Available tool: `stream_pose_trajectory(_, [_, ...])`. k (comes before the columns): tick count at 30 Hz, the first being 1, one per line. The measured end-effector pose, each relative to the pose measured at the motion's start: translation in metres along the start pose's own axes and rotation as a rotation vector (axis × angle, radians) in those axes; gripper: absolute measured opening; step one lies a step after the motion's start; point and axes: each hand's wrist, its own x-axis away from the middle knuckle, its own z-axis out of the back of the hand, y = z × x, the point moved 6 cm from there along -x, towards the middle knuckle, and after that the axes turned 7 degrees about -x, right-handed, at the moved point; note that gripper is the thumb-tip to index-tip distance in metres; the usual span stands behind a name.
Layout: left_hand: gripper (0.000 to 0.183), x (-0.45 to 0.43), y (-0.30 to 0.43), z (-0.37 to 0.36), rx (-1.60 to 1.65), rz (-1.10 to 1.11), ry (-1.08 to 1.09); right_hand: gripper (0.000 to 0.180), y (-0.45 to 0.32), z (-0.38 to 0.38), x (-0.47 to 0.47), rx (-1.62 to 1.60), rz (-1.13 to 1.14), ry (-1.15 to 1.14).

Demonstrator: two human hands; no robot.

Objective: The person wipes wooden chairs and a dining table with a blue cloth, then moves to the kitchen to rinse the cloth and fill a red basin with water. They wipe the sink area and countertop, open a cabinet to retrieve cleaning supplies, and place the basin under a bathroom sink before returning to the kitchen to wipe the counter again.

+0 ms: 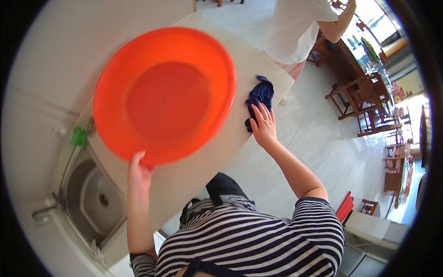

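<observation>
My left hand (140, 169) grips the near rim of a large orange-red plastic basin (169, 100), thumb over the edge. The inside of the basin faces me, with nothing in it. It covers much of the pale countertop (193, 183), and whether its far side touches the counter cannot be seen. My right hand (264, 130) lies flat over a crumpled dark blue cloth (261, 91) near the counter's right edge. Its fingers are stretched out and slightly apart, pressing on the cloth's near part.
A stainless steel sink (93, 197) with a faucet (45, 211) is set into the counter at left. A green object (79, 136) stands by the sink's far corner. Beyond the counter's far right edge is a person in a white shirt (294, 31). Wooden chairs (363, 93) stand at right.
</observation>
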Motion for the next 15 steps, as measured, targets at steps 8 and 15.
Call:
stream_pose_trajectory(8, [0.051, 0.064, 0.001, -0.016, -0.182, -0.234, -0.152, 0.053, -0.089, -0.02, 0.077, -0.025, 0.227, -0.175])
stream_pose_trajectory(15, [0.035, 0.147, -0.045, 0.146, 0.091, -0.348, 0.112, 0.067, -0.22, -0.062, 0.155, -0.091, 0.705, -0.467])
